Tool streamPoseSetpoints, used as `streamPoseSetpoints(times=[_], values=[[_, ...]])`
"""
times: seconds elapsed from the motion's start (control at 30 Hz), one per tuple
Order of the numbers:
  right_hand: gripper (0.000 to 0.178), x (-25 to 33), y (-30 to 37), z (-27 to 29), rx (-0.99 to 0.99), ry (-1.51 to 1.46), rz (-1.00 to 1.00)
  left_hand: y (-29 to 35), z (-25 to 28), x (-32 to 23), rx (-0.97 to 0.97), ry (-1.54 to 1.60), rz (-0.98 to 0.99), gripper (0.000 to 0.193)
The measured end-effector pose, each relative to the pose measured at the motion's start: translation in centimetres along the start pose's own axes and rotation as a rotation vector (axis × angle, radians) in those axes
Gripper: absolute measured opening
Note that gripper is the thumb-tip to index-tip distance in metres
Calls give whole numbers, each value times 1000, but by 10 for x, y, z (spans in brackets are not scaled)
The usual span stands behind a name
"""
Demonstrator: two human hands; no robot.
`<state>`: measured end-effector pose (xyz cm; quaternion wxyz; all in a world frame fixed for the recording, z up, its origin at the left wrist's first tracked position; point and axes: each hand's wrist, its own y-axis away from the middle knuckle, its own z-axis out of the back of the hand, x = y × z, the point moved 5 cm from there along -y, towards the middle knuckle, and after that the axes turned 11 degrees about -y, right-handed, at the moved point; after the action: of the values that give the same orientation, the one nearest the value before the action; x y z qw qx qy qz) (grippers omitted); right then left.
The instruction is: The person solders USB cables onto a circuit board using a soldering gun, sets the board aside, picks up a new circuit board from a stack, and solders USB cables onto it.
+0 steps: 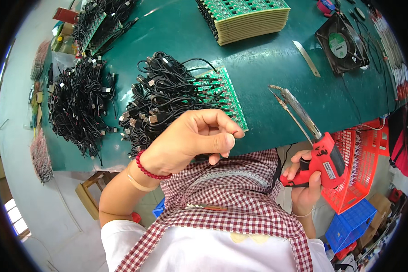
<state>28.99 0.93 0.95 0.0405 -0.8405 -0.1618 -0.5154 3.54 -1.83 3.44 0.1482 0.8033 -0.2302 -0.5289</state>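
Note:
My right hand (306,179) grips a red and black soldering gun (327,158) by its handle. Its metal tip and a thin feed tube point up and left over the table, apart from the boards. My left hand (204,136) is closed in a pinch near the table's front edge; a tiny dark reddish bit shows at the fingertips, too small to name. Just beyond it lies a green circuit board panel (233,102), with black USB cables (161,97) joined along it and heaped to its left. The left hand hides part of these cables.
Stacked green board panels (251,27) stand at the far middle. More black cables (79,102) lie in a pile at left, with another bundle (99,22) behind. A metal strip (306,59) and a black fan (342,43) are at right. A red basket (356,172) stands below the table's right edge.

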Motion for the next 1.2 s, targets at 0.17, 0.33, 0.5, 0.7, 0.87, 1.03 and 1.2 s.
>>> streamPoseSetpoints(times=[0.17,0.33,0.5,0.7,0.87,1.03,1.2], values=[[51,-4,-4,-4,41,0,-17,-1,-9,23,-23,105,-31,10],[53,-5,-4,-6,55,25,-37,-5,-8,28,-72,150,7,8],[53,-7,-3,-4,44,13,-29,-12,-7,33,-189,129,14,11],[52,-7,-1,-2,28,11,-38,-8,-1,26,-317,-162,-65,17],[52,-9,-3,-2,29,8,-48,-6,2,25,-391,-233,-83,16],[52,-10,-5,-4,43,6,-52,-6,6,26,-441,-300,-122,17],[50,-11,-5,-1,25,-48,-69,-7,5,28,-494,-335,-106,17]])
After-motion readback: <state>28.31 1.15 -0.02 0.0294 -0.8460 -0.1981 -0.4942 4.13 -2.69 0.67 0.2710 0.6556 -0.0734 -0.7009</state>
